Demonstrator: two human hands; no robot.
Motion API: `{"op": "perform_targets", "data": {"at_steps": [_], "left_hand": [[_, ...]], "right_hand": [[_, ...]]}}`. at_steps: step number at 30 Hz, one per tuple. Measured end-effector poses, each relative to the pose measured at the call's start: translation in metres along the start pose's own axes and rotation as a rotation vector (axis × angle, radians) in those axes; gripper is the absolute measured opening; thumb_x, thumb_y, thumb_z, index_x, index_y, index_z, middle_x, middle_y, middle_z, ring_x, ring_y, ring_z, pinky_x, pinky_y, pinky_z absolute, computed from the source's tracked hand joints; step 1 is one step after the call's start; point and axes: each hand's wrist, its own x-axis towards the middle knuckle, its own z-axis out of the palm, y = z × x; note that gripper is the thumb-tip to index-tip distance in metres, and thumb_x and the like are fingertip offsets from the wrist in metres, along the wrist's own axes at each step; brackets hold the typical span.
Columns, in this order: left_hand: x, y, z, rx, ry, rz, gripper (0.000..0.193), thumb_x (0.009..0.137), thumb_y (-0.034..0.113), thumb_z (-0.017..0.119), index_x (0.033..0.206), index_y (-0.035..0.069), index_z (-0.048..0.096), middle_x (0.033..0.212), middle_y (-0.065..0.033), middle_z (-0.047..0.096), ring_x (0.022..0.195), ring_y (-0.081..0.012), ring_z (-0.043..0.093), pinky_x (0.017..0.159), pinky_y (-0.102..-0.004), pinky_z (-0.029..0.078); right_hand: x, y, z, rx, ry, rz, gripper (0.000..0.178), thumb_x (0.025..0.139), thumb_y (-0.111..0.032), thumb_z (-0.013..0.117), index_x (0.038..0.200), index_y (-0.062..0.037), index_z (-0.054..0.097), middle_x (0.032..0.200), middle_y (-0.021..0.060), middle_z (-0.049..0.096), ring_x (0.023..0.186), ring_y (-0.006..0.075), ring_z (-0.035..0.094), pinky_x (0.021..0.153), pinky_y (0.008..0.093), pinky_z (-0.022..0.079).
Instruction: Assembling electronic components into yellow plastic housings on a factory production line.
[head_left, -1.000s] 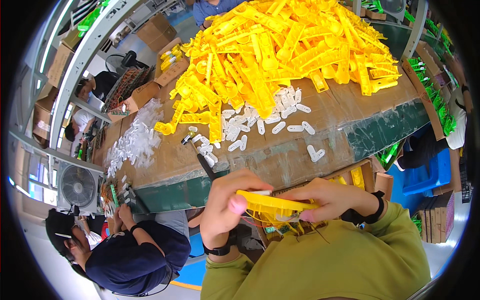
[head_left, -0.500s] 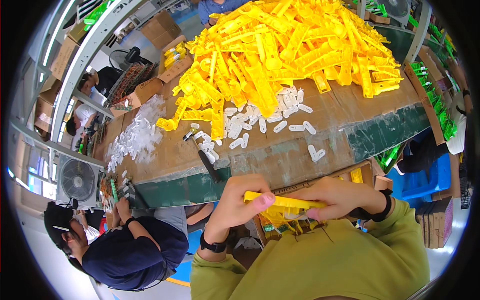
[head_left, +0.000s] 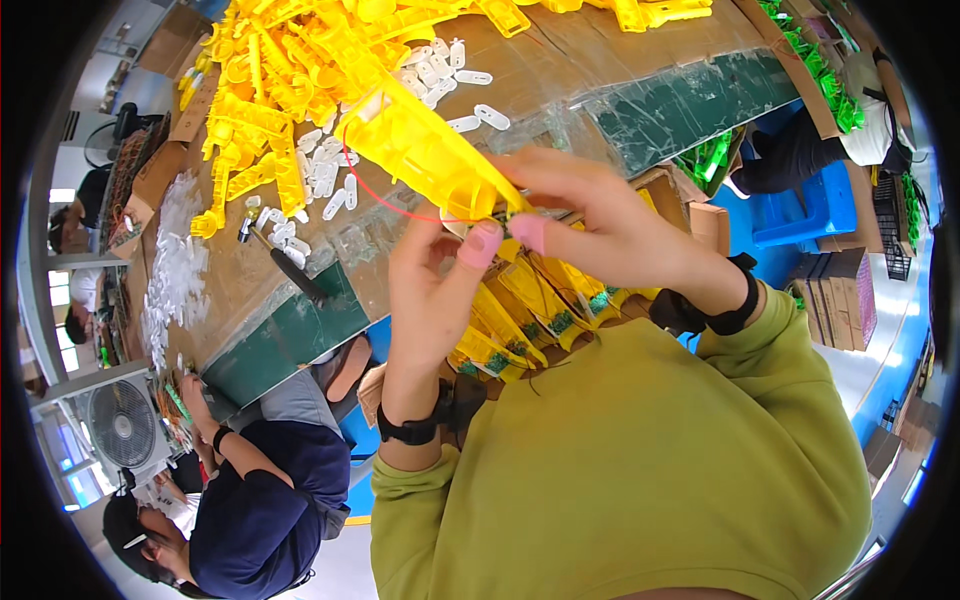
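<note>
A long, trough-shaped yellow plastic shell (head_left: 420,145) slants far and left above the near edge of the brown, cardboard-covered surface (head_left: 555,60), the fingers of the left hand (head_left: 435,280) and right hand (head_left: 610,220) closed on its near end. The step in hand looks like fine work there, beside a thin looping red wire (head_left: 365,185), though the thumbs hide the exact contact. The next move seems to call for a steady right-hand hold, light left-thumb pressure and an unpinched wire.

Left forearm (head_left: 408,395) stood nearly upright, left hand (head_left: 428,290) was curled in a pinch, right hand (head_left: 610,220) slanted leftward with fingers (head_left: 548,174) bent, left thumb (head_left: 480,246) and right thumb (head_left: 528,233) lay near each other
</note>
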Motion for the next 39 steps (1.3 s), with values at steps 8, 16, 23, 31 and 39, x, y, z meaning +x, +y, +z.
{"op": "perform_targets", "data": {"at_steps": [8,16,23,31,39], "left_hand": [[-0.001,-0.004,0.015,0.23,-0.046,0.035,0.028,0.081,0.013,0.057,0.106,0.001,0.051,0.091,-0.0054,0.057,0.076,-0.0104,0.054,0.063,-0.0224,0.045],[0.001,-0.023,0.041,0.197,-0.076,0.041,0.026,0.082,0.016,0.057,0.102,0.0,0.052,0.087,-0.0064,0.057,0.072,-0.0121,0.054,0.063,-0.0241,0.044],[-0.027,-0.031,0.023,0.507,-0.475,-0.167,0.036,0.08,0.031,0.058,0.098,0.0,0.054,0.087,-0.0114,0.059,0.075,-0.0223,0.057,0.067,-0.0302,0.044],[-0.104,-0.032,-0.073,1.168,-0.049,-0.847,0.042,0.084,0.04,0.051,0.093,-0.001,0.057,0.083,-0.0149,0.061,0.074,-0.0216,0.059,0.065,-0.0322,0.045],[-0.157,-0.134,-0.06,0.45,0.31,-0.462,0.054,0.091,0.041,0.034,0.122,-0.003,0.037,0.108,-0.0234,0.053,0.101,-0.0313,0.051,0.084,-0.0357,0.038]], "right_hand": [[-0.017,0.004,-0.007,-0.205,0.114,0.158,0.013,0.076,-0.005,0.051,0.086,0.0022,0.047,0.054,0.0108,0.05,0.048,0.0151,0.047,0.048,0.0316,0.039],[-0.034,0.009,-0.022,-0.097,0.087,0.325,0.013,0.075,-0.008,0.053,0.082,0.0019,0.046,0.051,0.0068,0.044,0.047,0.0098,0.038,0.045,0.0275,0.034],[-0.095,0.036,-0.062,-0.353,-0.322,0.569,0.027,0.075,-0.016,0.055,0.096,0.0008,0.054,0.075,0.0143,0.059,0.069,0.0233,0.059,0.06,0.0328,0.045],[-0.138,0.068,-0.035,-0.919,-0.225,0.76,0.03,0.076,-0.025,0.057,0.093,0.0002,0.053,0.073,0.0174,0.06,0.067,0.0336,0.058,0.062,0.0416,0.046],[-0.253,0.176,-0.086,-0.449,0.55,0.762,0.048,0.087,-0.039,0.042,0.109,0.0018,0.051,0.1,0.0187,0.057,0.097,0.0264,0.053,0.084,0.0341,0.04]]}}
